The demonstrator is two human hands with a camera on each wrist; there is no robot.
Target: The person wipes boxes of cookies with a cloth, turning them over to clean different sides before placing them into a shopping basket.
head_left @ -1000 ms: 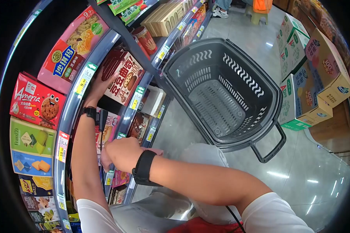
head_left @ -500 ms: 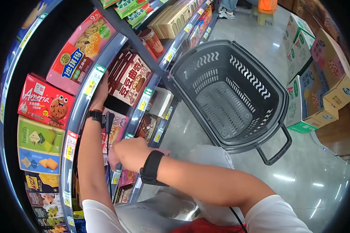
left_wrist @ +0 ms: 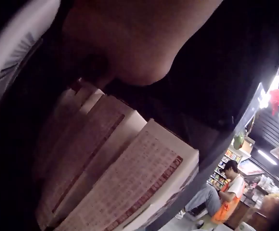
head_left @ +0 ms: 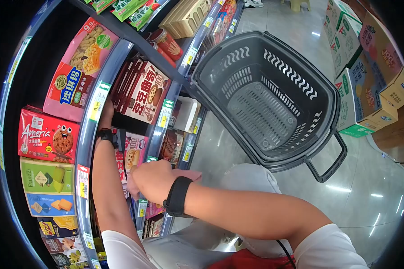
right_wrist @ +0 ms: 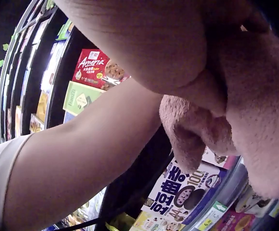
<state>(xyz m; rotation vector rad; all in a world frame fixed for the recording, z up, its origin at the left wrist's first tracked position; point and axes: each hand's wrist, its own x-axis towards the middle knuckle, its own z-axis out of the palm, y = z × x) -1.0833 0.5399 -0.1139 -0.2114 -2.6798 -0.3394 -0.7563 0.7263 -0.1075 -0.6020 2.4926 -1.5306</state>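
My left hand (head_left: 107,114) reaches into the shelf beside a row of red-and-white cookie boxes (head_left: 144,93), its fingers hidden behind the upper shelf's edge. In the left wrist view, the heel of that hand hangs over the backs or sides of the boxes (left_wrist: 129,180) in deep shadow; I cannot tell how its fingers lie. Lower down, my right hand (head_left: 153,180) grips a bunched pink cloth (right_wrist: 259,110) in front of the shelf. Folds of the cloth hang out below the fingers, near a purple-and-white cookie box (right_wrist: 180,190).
A grey shopping basket (head_left: 260,101), with nothing in it, stands on the floor to the right. Cartons (head_left: 370,76) are stacked beyond it. Shelf edges with price tags (head_left: 96,104) run close by my left forearm. A red Ameria box (head_left: 49,134) sits on the upper shelf.
My left hand has gone from lying against the cookie boxes to deeper behind the shelf edge, its fingers now out of sight. The right hand keeps the cloth in about the same place.
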